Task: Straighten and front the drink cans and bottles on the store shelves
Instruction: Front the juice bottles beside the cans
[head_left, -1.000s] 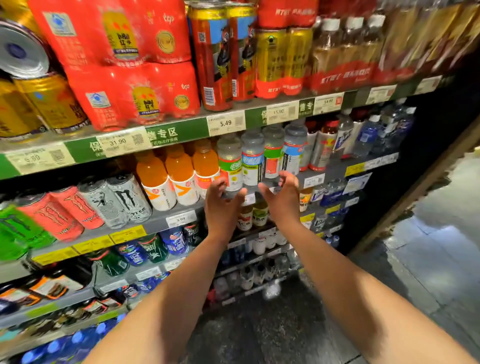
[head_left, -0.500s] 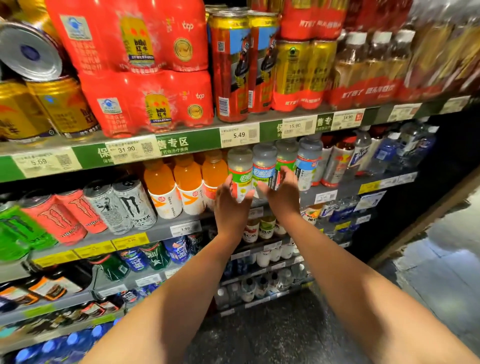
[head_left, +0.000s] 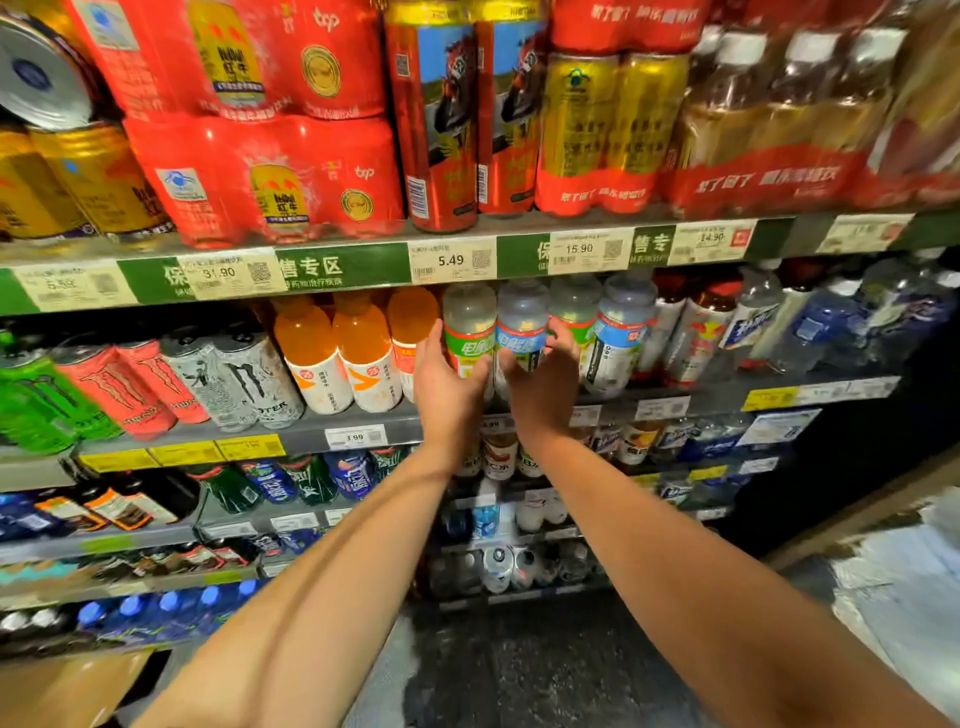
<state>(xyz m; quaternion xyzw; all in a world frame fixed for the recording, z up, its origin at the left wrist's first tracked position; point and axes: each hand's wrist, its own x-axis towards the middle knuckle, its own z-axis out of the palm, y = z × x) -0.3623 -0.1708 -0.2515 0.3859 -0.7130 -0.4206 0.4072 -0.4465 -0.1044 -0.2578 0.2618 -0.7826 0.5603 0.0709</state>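
Observation:
On the second shelf stand clear drink bottles in a row. My left hand (head_left: 447, 384) grips the green-labelled bottle (head_left: 469, 322) round its lower half. My right hand (head_left: 545, 384) grips the blue-labelled bottle (head_left: 521, 325) beside it, fingers wrapped behind its right side. Both bottles stand upright with labels facing out. Right of them stand another green-labelled bottle (head_left: 575, 306) and a blue-and-white labelled bottle (head_left: 621, 332). Orange drink bottles (head_left: 337, 353) stand to the left.
Energy drink cans (head_left: 156, 384) lean at the left of the same shelf (head_left: 363, 423). The shelf above holds red multipacks (head_left: 249, 176) and tall cans (head_left: 441, 119). Lower shelves carry small bottles (head_left: 498, 457). Grey floor (head_left: 519, 665) lies below.
Both hands rose from the shelf edge and closed round the two bottles. The view moved closer to the shelves.

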